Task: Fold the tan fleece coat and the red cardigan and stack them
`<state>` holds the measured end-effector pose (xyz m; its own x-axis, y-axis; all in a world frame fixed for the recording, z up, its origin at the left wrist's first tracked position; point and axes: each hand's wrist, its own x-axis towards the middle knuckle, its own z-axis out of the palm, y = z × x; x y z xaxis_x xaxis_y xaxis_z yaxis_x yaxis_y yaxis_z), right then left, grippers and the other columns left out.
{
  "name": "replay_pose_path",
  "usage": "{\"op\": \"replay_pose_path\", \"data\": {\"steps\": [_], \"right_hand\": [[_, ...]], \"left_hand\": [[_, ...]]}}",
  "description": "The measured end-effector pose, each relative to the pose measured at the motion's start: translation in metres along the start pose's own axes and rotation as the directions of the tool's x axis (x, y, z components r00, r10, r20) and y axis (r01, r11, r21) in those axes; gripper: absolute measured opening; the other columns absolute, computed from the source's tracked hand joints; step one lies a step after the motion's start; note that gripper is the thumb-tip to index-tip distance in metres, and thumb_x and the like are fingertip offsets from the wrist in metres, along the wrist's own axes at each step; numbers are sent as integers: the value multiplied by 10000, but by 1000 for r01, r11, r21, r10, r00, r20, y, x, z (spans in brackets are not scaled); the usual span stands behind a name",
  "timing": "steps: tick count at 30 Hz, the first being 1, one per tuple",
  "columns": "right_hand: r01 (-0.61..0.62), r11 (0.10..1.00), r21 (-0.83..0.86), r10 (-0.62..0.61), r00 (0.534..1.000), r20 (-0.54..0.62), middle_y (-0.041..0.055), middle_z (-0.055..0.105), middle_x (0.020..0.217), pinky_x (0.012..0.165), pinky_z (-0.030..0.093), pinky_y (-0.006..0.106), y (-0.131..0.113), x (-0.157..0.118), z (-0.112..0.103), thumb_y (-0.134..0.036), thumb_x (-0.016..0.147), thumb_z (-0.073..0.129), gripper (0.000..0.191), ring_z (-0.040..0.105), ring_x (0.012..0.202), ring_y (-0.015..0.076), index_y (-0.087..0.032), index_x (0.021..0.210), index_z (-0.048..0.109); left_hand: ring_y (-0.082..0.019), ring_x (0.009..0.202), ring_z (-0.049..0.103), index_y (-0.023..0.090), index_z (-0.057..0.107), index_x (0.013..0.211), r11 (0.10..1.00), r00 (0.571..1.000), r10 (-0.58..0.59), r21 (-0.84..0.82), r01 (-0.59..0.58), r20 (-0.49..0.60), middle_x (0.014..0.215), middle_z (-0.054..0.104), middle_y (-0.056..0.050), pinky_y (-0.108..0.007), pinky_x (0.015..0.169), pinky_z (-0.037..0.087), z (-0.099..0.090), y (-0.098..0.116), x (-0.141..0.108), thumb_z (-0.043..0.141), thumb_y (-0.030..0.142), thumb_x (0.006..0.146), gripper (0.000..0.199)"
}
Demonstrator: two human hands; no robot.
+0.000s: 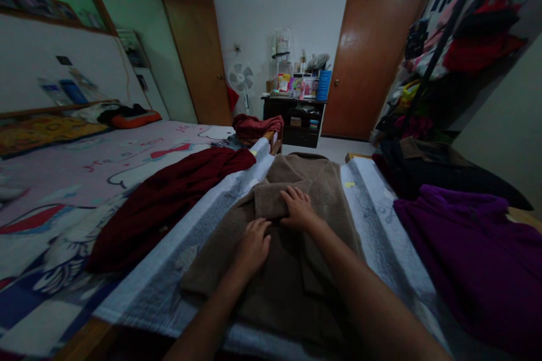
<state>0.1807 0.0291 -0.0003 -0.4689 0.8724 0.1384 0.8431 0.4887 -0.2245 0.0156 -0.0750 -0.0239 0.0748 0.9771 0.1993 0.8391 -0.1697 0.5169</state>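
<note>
A brown coat (292, 276) lies spread on a blue-and-white patterned cloth (376, 220), its collar at the far end. One sleeve (271, 200) is folded across the front of the coat. My right hand (298, 210) rests on that sleeve with its fingers stretched out and slightly apart. Just nearer to me, my left hand (254, 243) lies on the coat by the sleeve's lower edge, fingers extended and partly bent. Neither hand visibly grips the fabric.
A dark red garment (169, 208) lies to the left, beside the bed (127, 149). Purple clothing (470, 254) and dark folded clothes (457, 172) are on the right. Beyond stand a fan (242, 78), a black cabinet (292, 135) and a wooden door (368, 62).
</note>
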Motion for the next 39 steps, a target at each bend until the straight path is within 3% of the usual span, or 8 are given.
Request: {"op": "replay_pose_path", "data": {"steps": [5,14,19,23,27,31,36,39], "right_hand": [[-47,995,89,59,988,-142,100,591,1260,1033,298,416,-11,4,7,-178,790,541,357,450,1224,261,-215,1133,632],[-124,782,610,431,815,-386,94,671,1040,900,474,360,52,4,-19,-345,880,412,369,596,1002,227,-141,1057,664],[15,223,975,807,558,-193,31,682,897,769,553,346,93,-17,-19,-375,706,687,380,638,895,214,-140,1002,640],[66,39,997,888,455,-65,6,652,912,734,592,365,112,-30,-17,-267,689,682,308,641,897,192,-186,965,572],[78,-127,989,890,449,79,-25,616,866,682,616,400,118,-34,-22,-168,720,629,236,645,810,162,-218,921,517],[122,-222,967,849,513,130,-31,640,875,712,617,388,115,-30,-42,-130,768,594,206,655,803,142,-225,942,533],[373,-330,867,778,627,27,-13,689,929,763,609,410,129,-34,-86,-45,782,553,274,675,850,160,-211,997,589],[461,-317,829,808,589,-19,-11,695,927,774,606,388,149,-47,-97,-37,810,519,267,680,858,157,-207,999,599]], "left_hand": [[-317,1300,422,121,497,1320,864,963,-203,430,262,-179,1401,453,-198,-441,1062,342,-28,-44,-31,503,213,862,467],[-326,974,638,114,414,1366,751,920,-366,539,381,-139,1151,616,-197,-398,803,485,-50,-43,-33,514,301,858,551],[-306,937,671,130,493,1247,777,892,-451,485,400,-13,990,697,-168,-365,768,489,-74,-35,-28,539,299,855,429],[-308,981,665,184,567,1138,841,924,-358,475,259,131,1045,701,-144,-376,801,484,-85,-22,-31,548,219,818,322],[-317,1052,642,185,533,1231,902,942,-239,413,125,237,1153,668,-161,-387,847,480,-83,-5,-32,540,204,803,429],[-291,1112,615,157,513,1295,942,942,-153,333,48,297,1183,659,-163,-369,915,460,-79,15,-27,492,204,819,479],[-256,1188,568,105,455,1376,981,951,-47,196,-15,307,1308,592,-147,-349,1007,414,-77,40,-25,452,233,834,557],[-244,1222,543,98,434,1401,993,937,6,108,-46,349,1353,558,-141,-341,1047,386,-63,54,-31,454,240,827,593]]}}
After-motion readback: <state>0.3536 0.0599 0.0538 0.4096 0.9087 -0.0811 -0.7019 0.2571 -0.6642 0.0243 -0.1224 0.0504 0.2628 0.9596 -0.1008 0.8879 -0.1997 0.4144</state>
